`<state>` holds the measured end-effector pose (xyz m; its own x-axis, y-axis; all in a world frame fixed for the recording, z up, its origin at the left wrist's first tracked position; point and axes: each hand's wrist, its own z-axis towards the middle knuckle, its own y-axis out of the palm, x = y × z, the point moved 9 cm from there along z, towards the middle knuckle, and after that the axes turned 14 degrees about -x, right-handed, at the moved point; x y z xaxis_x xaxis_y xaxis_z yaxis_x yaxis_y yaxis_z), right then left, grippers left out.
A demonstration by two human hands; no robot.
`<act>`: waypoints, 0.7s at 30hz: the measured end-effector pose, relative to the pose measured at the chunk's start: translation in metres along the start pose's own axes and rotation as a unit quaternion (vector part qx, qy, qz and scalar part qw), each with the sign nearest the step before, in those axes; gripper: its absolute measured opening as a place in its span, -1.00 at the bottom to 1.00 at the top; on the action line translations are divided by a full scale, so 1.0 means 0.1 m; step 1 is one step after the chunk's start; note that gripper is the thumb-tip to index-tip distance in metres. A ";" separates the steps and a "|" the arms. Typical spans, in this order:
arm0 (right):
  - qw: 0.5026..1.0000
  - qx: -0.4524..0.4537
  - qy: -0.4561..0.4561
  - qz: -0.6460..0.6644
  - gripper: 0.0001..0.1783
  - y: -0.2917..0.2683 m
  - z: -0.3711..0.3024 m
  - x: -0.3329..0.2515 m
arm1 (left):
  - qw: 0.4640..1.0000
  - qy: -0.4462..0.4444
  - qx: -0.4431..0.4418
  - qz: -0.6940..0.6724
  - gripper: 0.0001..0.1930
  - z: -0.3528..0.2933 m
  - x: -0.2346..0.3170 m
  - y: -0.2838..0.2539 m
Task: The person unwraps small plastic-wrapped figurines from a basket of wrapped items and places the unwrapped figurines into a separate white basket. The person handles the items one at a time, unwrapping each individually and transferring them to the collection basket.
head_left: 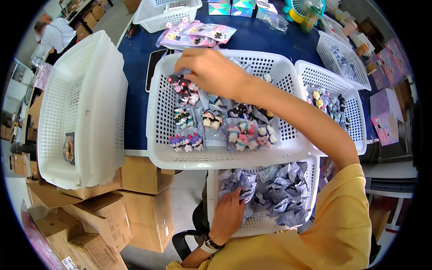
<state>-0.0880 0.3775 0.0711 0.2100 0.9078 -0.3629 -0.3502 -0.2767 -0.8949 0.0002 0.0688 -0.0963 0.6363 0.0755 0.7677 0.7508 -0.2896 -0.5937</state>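
My right hand reaches across the large white basket to its far left corner. Its fingers are bent down onto a clear bag of small black-and-red figurines; the fingertips are partly hidden. Other bagged figurines lie grouped in this basket, among them purple-hooded ones and pink-and-white ones. Nearer my body, my left hand is in a lower white basket, its fingers closed at the edge of a grey plastic packet. Several similar crumpled packets fill this basket.
Nested white baskets stand at the left, above open cardboard boxes. Beyond the large basket lie pink printed pouches and a dark phone-like slab on the blue table. More figurines fill a basket at right. Another person is far left.
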 end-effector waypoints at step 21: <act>0.947 -0.283 0.145 0.055 -0.74 1.14 -3.55 -1.39 | 0.974 0.021 0.085 0.210 -0.69 -0.01 0.56 -0.12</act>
<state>0.1670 0.1076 -0.0725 0.4705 0.7618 -0.4453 0.1433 -0.5639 -0.8133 0.0267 0.0752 -0.0464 0.8886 -0.0568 0.4552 0.4461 -0.1243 -0.8863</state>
